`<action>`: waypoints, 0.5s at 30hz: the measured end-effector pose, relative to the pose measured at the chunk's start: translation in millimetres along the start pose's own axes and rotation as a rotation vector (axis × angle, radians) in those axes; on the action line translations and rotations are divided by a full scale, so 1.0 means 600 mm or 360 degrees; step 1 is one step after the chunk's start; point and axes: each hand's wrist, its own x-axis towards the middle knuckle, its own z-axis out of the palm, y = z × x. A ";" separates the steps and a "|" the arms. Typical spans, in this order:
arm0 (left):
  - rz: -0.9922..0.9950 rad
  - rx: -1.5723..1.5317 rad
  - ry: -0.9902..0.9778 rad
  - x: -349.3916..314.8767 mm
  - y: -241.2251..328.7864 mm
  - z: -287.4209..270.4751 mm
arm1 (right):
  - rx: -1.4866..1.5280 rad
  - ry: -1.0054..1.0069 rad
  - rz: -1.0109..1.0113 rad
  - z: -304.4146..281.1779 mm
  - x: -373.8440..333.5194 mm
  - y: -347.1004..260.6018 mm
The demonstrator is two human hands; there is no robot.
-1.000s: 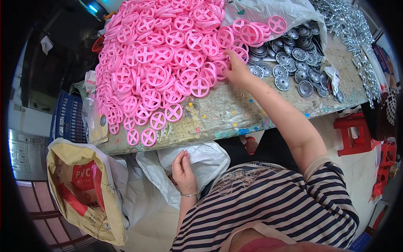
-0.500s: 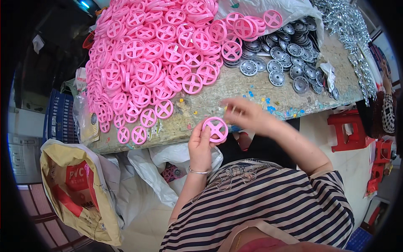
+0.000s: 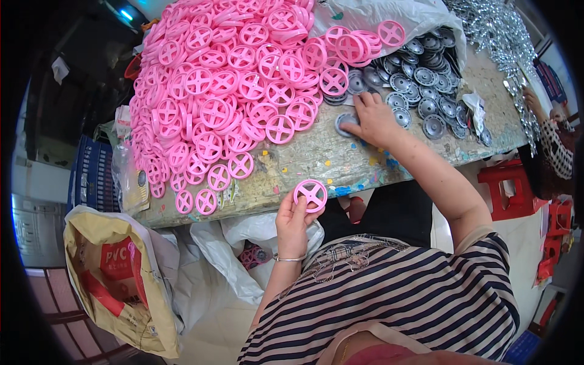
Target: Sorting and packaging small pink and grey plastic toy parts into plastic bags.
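Note:
My left hand (image 3: 295,222) pinches a pink wheel-shaped ring with four spokes (image 3: 310,196) just in front of the table's near edge. The ring's open face is turned up, with thumb and fingers at its lower left rim. My right hand (image 3: 376,120) rests over the table at the near left side of a heap of grey ridged discs (image 3: 426,76). Its fingers are stretched out and spread. The thumb touches a single blurred grey disc (image 3: 344,125) lying on the tabletop. A large pile of similar pink rings (image 3: 213,112) covers the left part of the table.
The worn wooden table (image 3: 292,159) carries coloured flecks. Silver tinsel-like strands (image 3: 493,36) hang at the far right, near another person's hand (image 3: 533,100). A yellow-brown sack (image 3: 79,261) and white plastic bags (image 3: 207,243) stand below the edge. A red stool (image 3: 508,198) is at right.
My right hand has moved from beside the pink ring, away from me, to the grey discs. One grey disc now lies apart under its thumb. The left hand keeps its ring.

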 end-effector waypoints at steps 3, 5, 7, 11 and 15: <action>-0.0038 -0.0012 0.0024 -0.001 0.000 0.005 | -0.0004 0.0040 -0.0066 0.036 -0.007 0.014; -0.0077 -0.0027 0.0013 -0.004 0.001 0.005 | -0.0015 0.0010 -0.0064 0.035 -0.005 0.016; -0.0094 -0.0047 0.0009 -0.004 -0.002 0.001 | 0.0031 -0.0042 -0.0055 0.013 -0.001 0.017; -0.0102 -0.0082 0.0005 -0.006 -0.004 -0.003 | 0.0082 0.0115 -0.0097 0.001 -0.030 -0.004; -0.0108 -0.0078 -0.0027 -0.007 -0.004 -0.003 | 0.0046 0.0134 -0.0179 0.004 -0.032 -0.004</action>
